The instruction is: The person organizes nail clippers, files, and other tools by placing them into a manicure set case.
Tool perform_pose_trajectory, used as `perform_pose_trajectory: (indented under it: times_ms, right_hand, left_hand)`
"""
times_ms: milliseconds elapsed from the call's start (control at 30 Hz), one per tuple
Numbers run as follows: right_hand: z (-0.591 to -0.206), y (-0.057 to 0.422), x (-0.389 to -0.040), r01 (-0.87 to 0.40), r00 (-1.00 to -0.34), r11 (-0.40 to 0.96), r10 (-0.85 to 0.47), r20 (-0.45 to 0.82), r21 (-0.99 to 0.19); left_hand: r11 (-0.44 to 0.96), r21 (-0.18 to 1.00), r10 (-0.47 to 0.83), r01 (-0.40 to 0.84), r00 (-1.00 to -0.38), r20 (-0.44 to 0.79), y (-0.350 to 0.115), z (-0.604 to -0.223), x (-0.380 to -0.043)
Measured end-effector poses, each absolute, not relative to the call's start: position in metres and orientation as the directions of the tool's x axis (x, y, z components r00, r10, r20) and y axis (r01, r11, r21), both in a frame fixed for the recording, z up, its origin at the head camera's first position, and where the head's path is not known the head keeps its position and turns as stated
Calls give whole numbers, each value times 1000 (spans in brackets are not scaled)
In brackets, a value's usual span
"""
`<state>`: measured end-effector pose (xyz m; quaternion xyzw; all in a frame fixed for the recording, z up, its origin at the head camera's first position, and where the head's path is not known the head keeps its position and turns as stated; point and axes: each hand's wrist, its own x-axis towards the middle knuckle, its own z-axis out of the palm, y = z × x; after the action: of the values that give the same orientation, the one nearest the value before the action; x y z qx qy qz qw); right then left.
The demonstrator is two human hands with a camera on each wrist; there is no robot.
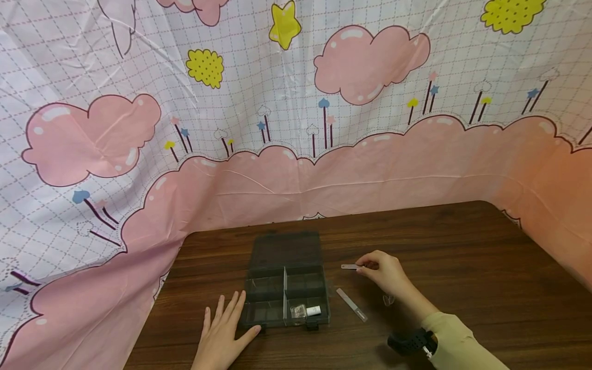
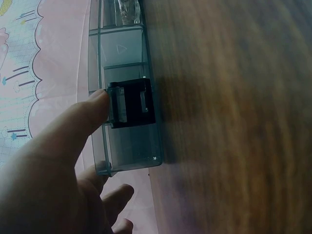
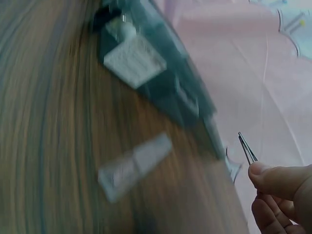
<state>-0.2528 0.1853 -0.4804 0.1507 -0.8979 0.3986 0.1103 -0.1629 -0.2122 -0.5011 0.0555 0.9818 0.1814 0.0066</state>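
A dark see-through compartment box [image 1: 284,288] lies on the table with its lid tipped back. Spread fingers of my left hand [image 1: 223,329] rest along its left side. The left wrist view shows that thumb at the black front latch [image 2: 132,103]. Over the table to the right of the box, my right hand [image 1: 385,270] pinches a small silver metal tool [image 1: 350,266] between thumb and fingers. Two thin metal arms of it stick out past the fingertips in the right wrist view. Between box and right hand lies a slim pale strip [image 1: 351,304], lighter at one end.
In the front right compartment sit a small clear packet [image 1: 298,310] and a white cylinder [image 1: 313,310]. A small clear item [image 1: 388,299] lies beneath the right forearm. Behind the brown table [image 1: 416,231] hangs a pink-and-white patterned cloth [image 1: 259,180].
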Motion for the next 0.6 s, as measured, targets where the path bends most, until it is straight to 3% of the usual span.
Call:
perform_pose_trajectory:
  times_ms: [367, 600]
  right_hand:
    - [-470, 128, -249, -468, -882, 489, -301, 361, -736]
    - [-470, 98, -248, -473, -873, 458, -355, 333, -752]
  left_hand:
    - [934, 341, 108, 105, -994, 10, -212, -504, -165]
    - [936, 335, 107, 106, -994, 15, -211, -504, -165]
